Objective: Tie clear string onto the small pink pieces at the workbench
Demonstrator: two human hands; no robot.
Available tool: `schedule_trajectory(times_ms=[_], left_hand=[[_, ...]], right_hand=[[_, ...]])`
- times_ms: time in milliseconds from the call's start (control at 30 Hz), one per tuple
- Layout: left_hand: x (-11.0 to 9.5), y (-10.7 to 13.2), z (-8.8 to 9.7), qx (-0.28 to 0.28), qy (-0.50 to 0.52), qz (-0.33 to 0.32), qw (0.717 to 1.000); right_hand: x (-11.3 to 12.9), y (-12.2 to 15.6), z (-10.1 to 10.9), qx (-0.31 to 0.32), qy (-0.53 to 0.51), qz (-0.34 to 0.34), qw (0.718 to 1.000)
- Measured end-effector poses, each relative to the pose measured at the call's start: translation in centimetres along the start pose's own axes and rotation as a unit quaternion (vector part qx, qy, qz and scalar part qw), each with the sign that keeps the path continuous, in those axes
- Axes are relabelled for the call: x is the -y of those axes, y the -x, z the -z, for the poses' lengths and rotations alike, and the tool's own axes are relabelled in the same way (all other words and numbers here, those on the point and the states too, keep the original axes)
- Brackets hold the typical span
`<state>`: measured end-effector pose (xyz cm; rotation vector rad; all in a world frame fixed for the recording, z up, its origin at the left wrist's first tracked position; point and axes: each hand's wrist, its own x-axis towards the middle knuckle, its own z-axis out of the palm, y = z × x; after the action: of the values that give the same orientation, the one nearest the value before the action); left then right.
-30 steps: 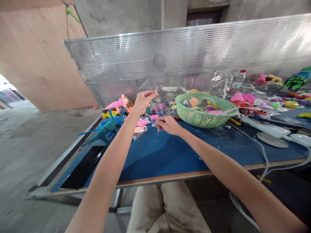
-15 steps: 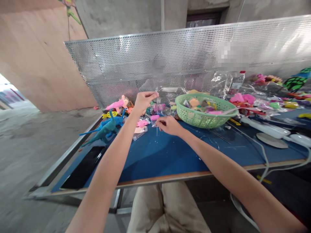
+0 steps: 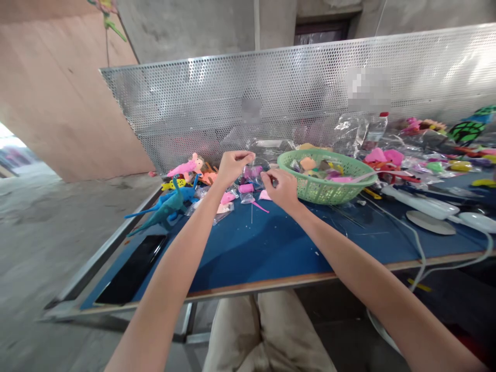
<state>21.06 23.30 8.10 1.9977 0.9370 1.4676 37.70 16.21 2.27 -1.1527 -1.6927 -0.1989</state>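
My left hand (image 3: 234, 168) is raised over the back of the blue table, thumb and fingertips pinched on a thin clear thread (image 3: 251, 213). The thread's lower end hangs down above the tabletop. My right hand (image 3: 282, 188) is closed in a pinch beside the green basket (image 3: 329, 191). A faint loop of the same thread seems to curve between the two hands, though its path is hard to follow. Behind and below the hands lie pink and purple toy pieces (image 3: 246, 188) in clear plastic bags.
Blue dinosaur toys (image 3: 176, 201) and a black phone (image 3: 132, 268) lie at the left. To the right are a white hot-glue gun (image 3: 420, 201) with its cable, a bottle (image 3: 375, 132) and piles of colourful toys. A perforated metal panel (image 3: 225, 93) stands behind.
My right hand has moved up and to the right, away from the hanging end of the thread. My left hand has shifted slightly right and still pinches it.
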Motion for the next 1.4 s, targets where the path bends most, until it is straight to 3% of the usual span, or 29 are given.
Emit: schedule_trajectory(times_ms=[100,200,433,733,900,1033,1267,1400], left_hand=[[-0.2,0.4,-0.6,0.006,-0.001,-0.01,1.0],[-0.6,0.7,-1.4,0.017,-0.007,-0.012,1.0],[-1.6,1.6,-2.7,0.04,-0.018,-0.021,0.999],[-1.3,1.7,-2.9,0.05,0.018,-0.017,0.998],[-1.4,1.8,-2.4,0.08,-0.078,-0.052,0.992],[-1.2,2.6,-2.3,0.064,-0.153,-0.08,0.983],[-0.6,4.8,-2.2,-0.014,-0.1,-0.044,0.994],[-0.3,5.1,-2.6,0.006,-0.028,-0.016,0.999]], right_hand=[[-0.6,-0.3,-0.1,-0.073,0.037,-0.017,0.996],[-0.9,-0.3,-0.4,-0.106,0.058,-0.034,0.992],[-1.5,-0.2,-0.9,-0.077,0.097,-0.029,0.992],[-1.6,-0.6,-0.6,-0.04,0.086,-0.036,0.995],[-1.7,-0.4,-0.9,-0.059,0.06,-0.025,0.996],[-1.7,-0.3,-1.3,-0.055,0.075,-0.015,0.996],[-1.2,0.1,-2.2,-0.063,0.074,0.002,0.995],[-1.1,0.2,-2.1,-0.054,0.06,0.005,0.997]])
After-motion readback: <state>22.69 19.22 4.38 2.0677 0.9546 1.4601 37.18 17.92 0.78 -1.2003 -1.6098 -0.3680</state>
